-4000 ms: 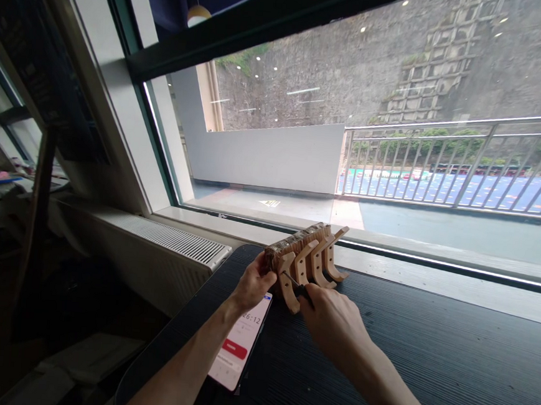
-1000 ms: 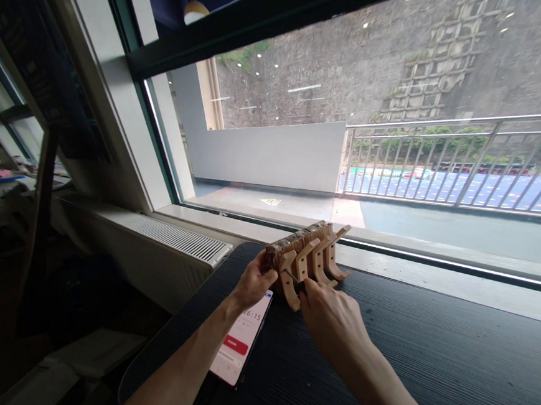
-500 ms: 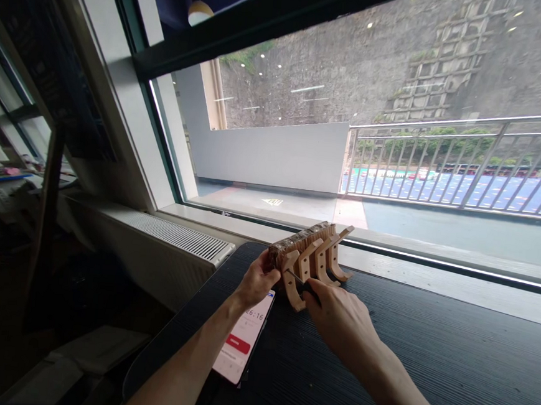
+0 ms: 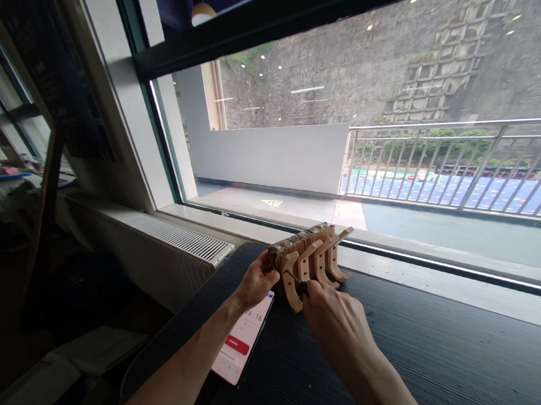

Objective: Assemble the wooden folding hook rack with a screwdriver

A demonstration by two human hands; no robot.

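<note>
A piece of wood with rough bark (image 4: 302,238) rests on the dark table, and several pale curved wooden hooks (image 4: 291,283) stand along its front, with dark holes in them. My left hand (image 4: 257,281) is closed around the near left end of the bark-edged wood. In my right hand (image 4: 334,308) is a screwdriver (image 4: 302,287) with a dark handle. Its thin shaft points left to the nearest hook, close to the upper hole. Whether the tip sits on a screw is too small to tell. My right fingers hide most of the handle.
A phone (image 4: 245,338) with a lit timer screen lies beneath my left forearm. The black table (image 4: 428,340) meets the window sill (image 4: 414,276) at the back. A white radiator (image 4: 174,235) stands to the left, beyond the table's rounded edge.
My right hand has turned slightly on the screwdriver, its knuckles and wrist shifting a little left. My left hand and the wood stay almost where they were.
</note>
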